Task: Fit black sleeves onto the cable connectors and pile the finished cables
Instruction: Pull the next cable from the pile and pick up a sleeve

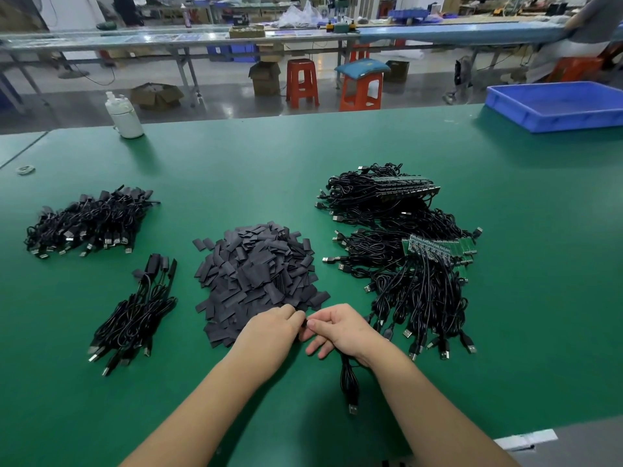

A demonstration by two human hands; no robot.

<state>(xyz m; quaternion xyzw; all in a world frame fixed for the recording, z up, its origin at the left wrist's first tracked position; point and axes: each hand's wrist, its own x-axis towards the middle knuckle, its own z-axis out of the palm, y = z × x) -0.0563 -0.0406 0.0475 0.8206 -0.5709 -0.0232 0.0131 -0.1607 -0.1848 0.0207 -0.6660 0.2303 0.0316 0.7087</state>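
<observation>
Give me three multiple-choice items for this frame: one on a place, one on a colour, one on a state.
1. Where does the pile of loose black sleeves lie?
A. in the blue tray
B. mid-table, between cable heaps
C. on a stool

2. What colour is the table mat?
A. green
B. grey
C. red

3. What is the right hand doing?
A. lying flat
B. holding a cable
C. lifting the bottle

Answers: B, cables lie on both sides; A, the surface is green; B, the cable hangs from it while the left hand meets it.
</observation>
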